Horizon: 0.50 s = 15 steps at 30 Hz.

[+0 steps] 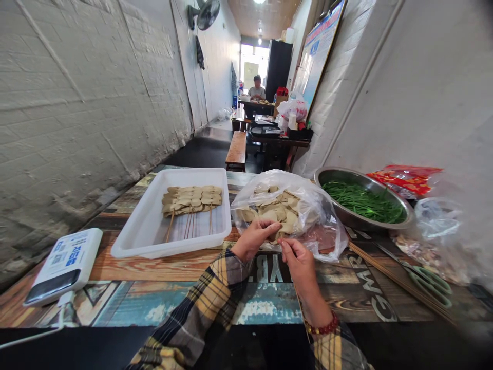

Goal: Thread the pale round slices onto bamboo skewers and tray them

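Observation:
My left hand point(257, 237) is closed, thumb and fingers pinching a thin beige slice point(274, 237) at the near edge of a clear plastic bag point(331, 226). My right hand point(302, 267) pinches a thin wooden skewer whose tip meets that slice; its shaft runs down beside my wrist. More round beige slices point(285, 205) are piled inside the open bag. To the left, a white plastic tray point(134, 226) holds several skewers threaded with rows of the same slices point(192, 199), sticks pointing toward me.
At right stand a metal bowl point(342, 213) of green chives point(362, 200), a red package point(408, 177), green-handled scissors point(429, 285) and a bundle of bare skewers point(400, 282). A white device point(65, 264) with a cable sits at left. A person point(257, 90) sits at a far table.

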{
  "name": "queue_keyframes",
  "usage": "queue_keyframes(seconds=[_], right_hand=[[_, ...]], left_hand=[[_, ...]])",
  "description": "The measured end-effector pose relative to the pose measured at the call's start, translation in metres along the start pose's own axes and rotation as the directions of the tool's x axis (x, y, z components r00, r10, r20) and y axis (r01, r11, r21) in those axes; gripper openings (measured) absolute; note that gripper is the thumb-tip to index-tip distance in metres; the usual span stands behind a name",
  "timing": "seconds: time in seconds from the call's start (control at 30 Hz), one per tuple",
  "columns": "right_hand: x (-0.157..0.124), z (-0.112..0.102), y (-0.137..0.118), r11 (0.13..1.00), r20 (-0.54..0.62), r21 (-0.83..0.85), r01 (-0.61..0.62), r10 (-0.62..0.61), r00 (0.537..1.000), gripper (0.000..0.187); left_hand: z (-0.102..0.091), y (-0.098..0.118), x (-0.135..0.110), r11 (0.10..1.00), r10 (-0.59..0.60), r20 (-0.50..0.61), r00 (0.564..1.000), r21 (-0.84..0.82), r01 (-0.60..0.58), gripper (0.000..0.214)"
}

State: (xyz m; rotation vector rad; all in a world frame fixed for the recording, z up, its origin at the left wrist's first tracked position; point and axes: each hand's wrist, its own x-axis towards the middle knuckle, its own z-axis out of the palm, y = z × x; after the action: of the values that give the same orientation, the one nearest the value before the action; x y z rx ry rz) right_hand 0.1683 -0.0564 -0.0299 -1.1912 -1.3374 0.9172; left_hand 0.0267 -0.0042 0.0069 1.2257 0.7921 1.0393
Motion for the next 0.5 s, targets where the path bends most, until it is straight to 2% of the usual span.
queue_keyframes(seconds=[0.3, 0.5], right_hand=[[-0.010, -0.003, -0.002, 0.997, 0.068, -0.080, 0.012, -0.007, 0.998, 0.035], [-0.016, -0.006, 0.004, 0.994, 0.057, -0.110, 0.004, 0.002, 0.998, 0.038]], left_hand=[[-0.006, -0.002, 0.002, 0.999, 0.033, -0.186, 0.982, -0.009, -0.035, 0.043], [-0.002, -0.001, 0.000, 0.999, 0.008, -0.092, 0.996, -0.052, -0.013, 0.043]])
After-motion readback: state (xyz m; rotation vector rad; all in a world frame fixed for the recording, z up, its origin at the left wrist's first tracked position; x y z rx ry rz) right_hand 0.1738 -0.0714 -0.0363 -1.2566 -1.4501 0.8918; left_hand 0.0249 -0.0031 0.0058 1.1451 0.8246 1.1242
